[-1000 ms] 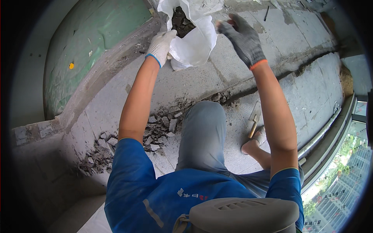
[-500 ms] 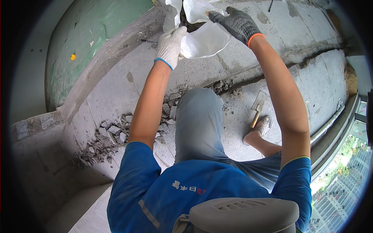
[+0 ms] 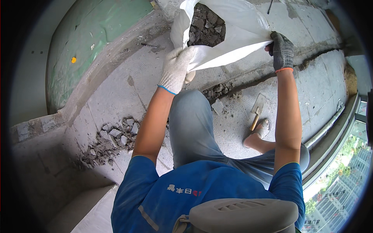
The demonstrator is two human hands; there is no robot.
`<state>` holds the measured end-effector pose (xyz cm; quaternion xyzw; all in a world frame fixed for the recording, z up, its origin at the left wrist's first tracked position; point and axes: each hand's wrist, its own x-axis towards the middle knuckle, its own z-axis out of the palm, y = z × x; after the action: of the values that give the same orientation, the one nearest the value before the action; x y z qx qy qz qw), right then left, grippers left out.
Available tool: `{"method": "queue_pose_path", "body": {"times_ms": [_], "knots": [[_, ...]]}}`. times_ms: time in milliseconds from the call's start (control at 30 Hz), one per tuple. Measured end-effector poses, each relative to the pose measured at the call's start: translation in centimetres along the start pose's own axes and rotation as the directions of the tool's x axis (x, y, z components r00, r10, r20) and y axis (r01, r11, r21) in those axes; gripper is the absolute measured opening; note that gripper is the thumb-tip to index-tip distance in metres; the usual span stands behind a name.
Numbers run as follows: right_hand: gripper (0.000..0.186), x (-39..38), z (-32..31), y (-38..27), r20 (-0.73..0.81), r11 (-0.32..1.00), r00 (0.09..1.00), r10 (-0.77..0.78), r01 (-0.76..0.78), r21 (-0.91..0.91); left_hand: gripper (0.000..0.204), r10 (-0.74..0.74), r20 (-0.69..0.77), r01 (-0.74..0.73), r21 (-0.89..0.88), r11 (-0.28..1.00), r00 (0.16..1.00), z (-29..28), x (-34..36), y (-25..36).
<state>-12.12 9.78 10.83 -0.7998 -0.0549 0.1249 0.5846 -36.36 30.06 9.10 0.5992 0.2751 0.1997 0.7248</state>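
A white woven sack (image 3: 243, 29) is stretched wide at its mouth between my two hands. Grey rubble (image 3: 207, 26) shows inside it. My left hand (image 3: 176, 66), in a cream knit glove with a blue cuff, grips the near left part of the rim. On the right, my right hand (image 3: 281, 50) wears a dark grey glove with an orange cuff and pinches the rim's right corner. The lower part of the sack is out of sight beyond the top edge.
Broken rubble (image 3: 112, 138) lies in a heap at the left, with more along a groove (image 3: 248, 82) across the floor. A wooden-handled trowel (image 3: 257, 112) rests beside my sandalled foot (image 3: 261, 134). Green sheeting (image 3: 93, 46) covers an area at far left; a window (image 3: 342, 182) stands at right.
My right hand has moved right and nearer, pulling the sack's mouth wide. My left hand has come slightly nearer and right. The rubble inside now shows clearly.
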Motion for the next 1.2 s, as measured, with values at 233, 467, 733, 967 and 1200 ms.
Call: {"method": "queue_pose_path", "body": {"times_ms": [233,467,733,967,1200], "knots": [[0.018,2.3,0.5,1.3,-0.091,0.839,0.996,0.014,0.038,0.543,0.020,0.050,0.059,-0.045,-0.081,0.996,0.997,1.9,2.2,3.3],[0.014,0.3,0.1,2.8,0.148,0.858,0.988,0.041,-0.110,0.502,0.021,0.025,0.006,-0.023,-0.237,0.971,1.000,1.2,2.3,3.0],[0.039,2.1,1.7,-2.7,0.213,0.962,0.955,-0.206,0.237,-0.132,0.018,-0.050,-0.087,0.038,-0.134,0.990,0.995,0.1,3.7,3.7],[0.033,10.0,5.0,-5.7,0.259,0.919,0.934,-0.247,0.310,-0.242,0.025,-0.069,-0.068,0.054,-0.202,0.978,0.995,-1.8,6.6,3.7],[0.029,9.8,7.8,-4.6,0.330,0.897,0.942,-0.063,-0.091,0.432,0.035,-0.162,-0.161,0.108,-0.302,0.947,0.973,-5.6,9.5,6.4]]}}
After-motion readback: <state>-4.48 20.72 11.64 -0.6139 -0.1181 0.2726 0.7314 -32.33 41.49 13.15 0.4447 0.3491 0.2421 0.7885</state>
